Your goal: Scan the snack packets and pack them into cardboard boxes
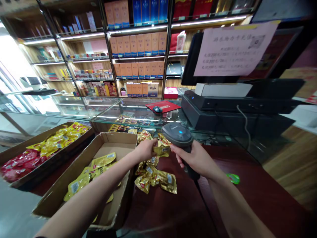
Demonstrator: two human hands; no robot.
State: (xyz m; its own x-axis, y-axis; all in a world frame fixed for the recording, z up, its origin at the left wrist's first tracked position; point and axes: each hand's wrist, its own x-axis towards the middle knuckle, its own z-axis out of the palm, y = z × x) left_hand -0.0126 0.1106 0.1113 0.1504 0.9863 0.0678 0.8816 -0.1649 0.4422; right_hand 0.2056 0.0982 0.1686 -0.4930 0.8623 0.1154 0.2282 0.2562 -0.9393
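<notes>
My left hand [146, 149] is shut on a gold foil snack packet [160, 150], holding it over the counter. My right hand [194, 158] grips a black handheld barcode scanner [178, 135], whose head sits just above and right of that packet. A loose heap of gold foil packets [155, 177] lies on the dark red counter [173, 215] below both hands. To the left, an open cardboard box [116, 138] holds yellow packets [99, 163], and my left forearm crosses above it.
A shallow box of yellow and red packets [44, 148] stands at the far left. Behind the hands is a glass display case [138, 112] with a red mat [162, 106]. A black till unit [223, 109] stands right, under a paper notice [235, 49]. Goods-filled shelves [136, 43] rise behind.
</notes>
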